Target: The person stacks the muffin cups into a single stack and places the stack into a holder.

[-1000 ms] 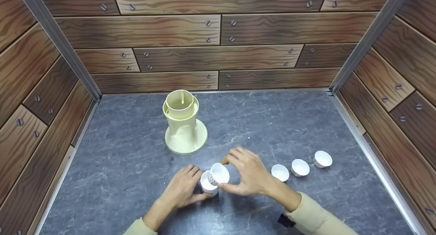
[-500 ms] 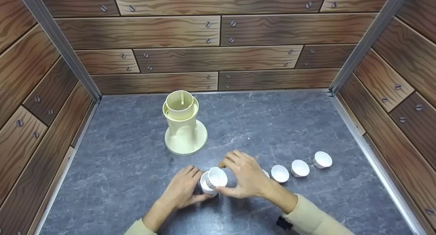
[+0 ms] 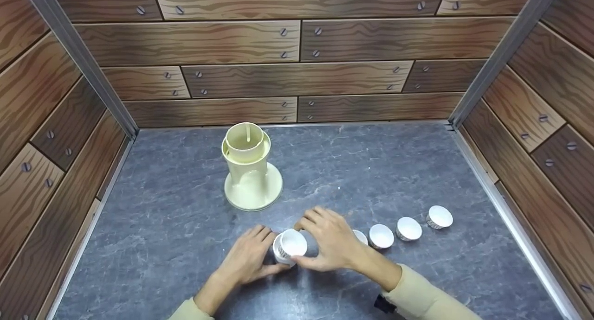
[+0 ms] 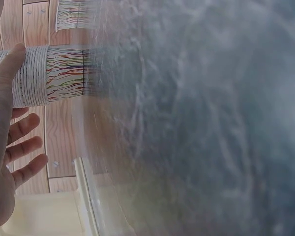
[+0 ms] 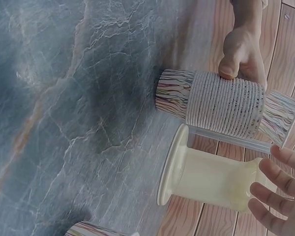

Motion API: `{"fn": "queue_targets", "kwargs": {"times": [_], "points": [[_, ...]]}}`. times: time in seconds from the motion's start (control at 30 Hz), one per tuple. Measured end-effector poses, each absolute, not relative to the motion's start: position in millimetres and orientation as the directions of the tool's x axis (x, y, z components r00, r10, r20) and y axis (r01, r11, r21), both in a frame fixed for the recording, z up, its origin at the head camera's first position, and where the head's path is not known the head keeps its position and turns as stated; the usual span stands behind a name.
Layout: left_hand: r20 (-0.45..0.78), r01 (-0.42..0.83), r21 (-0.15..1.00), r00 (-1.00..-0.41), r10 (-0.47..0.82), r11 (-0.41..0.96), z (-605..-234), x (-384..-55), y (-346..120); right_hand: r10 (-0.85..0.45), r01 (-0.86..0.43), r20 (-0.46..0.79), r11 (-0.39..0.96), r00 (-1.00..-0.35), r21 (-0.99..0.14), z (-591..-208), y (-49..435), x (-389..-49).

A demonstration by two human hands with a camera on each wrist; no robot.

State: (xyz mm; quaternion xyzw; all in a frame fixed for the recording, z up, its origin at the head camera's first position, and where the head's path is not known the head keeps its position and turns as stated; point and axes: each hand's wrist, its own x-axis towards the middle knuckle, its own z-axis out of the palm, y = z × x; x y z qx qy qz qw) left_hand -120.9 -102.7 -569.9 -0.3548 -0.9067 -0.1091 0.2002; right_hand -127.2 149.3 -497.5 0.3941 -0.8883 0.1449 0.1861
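Grey tabletop [image 3: 176, 195]: right fingers [image 3: 309, 263] pinch cup [image 3: 294, 242], now further over stack [image 5: 226, 104] gripped by left fingers [image 3: 274, 269].

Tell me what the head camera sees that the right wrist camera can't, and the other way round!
Only the head view: the whole row of four cups and the open top of the cream stand.

Only the right wrist view: the many rims in the cup stack and coloured lines on its bottom cup.

Both: the left hand, right hand, held cup, stack, stand and table.
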Motion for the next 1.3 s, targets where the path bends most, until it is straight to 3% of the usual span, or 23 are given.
{"fn": "queue_targets", "kwargs": {"times": [1.3], "points": [[0.421, 0.684, 0.072, -0.681, 0.599, 0.726, -570, -121, -103, -0.695, -0.746, 0.384, 0.665, -0.608, 0.023, -503, 139, -137]]}}
